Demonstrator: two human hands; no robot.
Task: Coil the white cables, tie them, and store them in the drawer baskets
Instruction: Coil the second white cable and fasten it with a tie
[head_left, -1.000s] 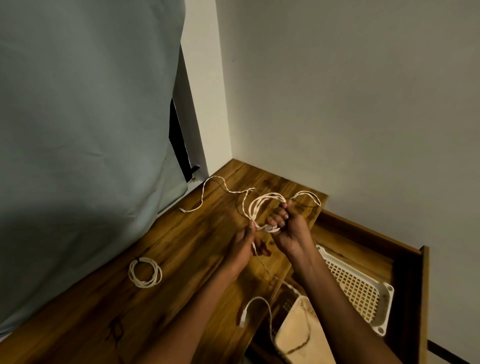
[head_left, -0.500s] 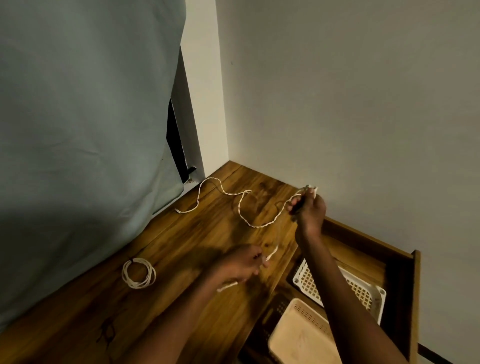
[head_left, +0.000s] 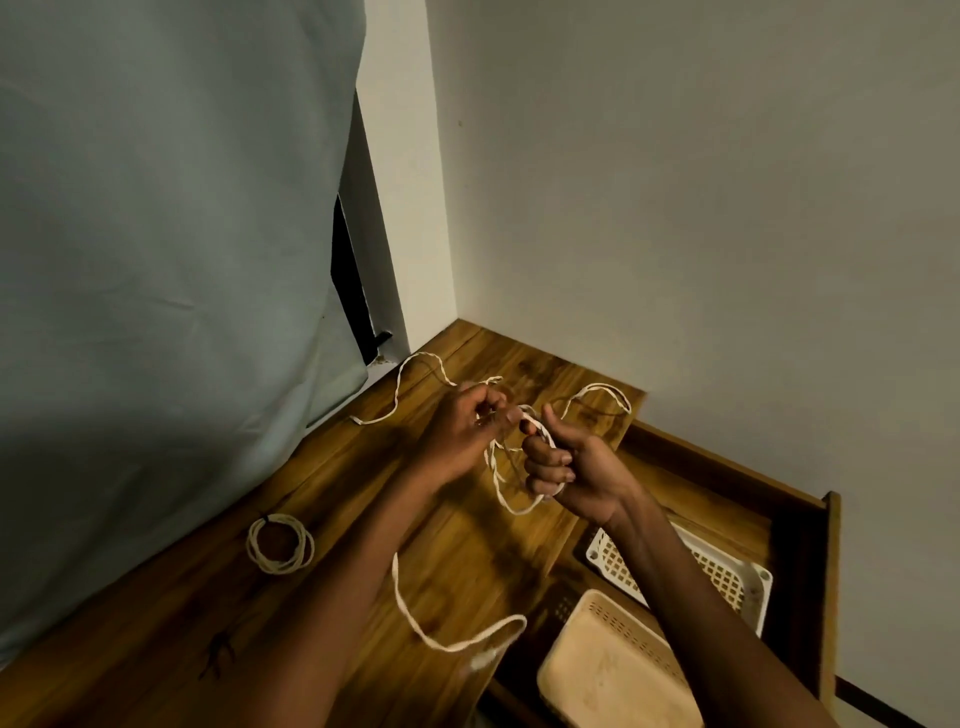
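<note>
A long white cable runs in loops between both hands above the wooden table. My right hand grips a bundle of its loops in a fist. My left hand pinches a strand just to the left of that. One loose end trails down toward the table's near edge, another stretch lies toward the far left corner. A finished coil of white cable lies flat on the table at the left. In the open drawer sit a white basket and a beige basket.
A grey-blue curtain hangs along the table's left side. White walls close the corner behind. The drawer's wooden front stands up at the right.
My hands were apart with the cable stretched between them; now they have come together, the left hand moving up and away, and loops are gathered in my right fist.
</note>
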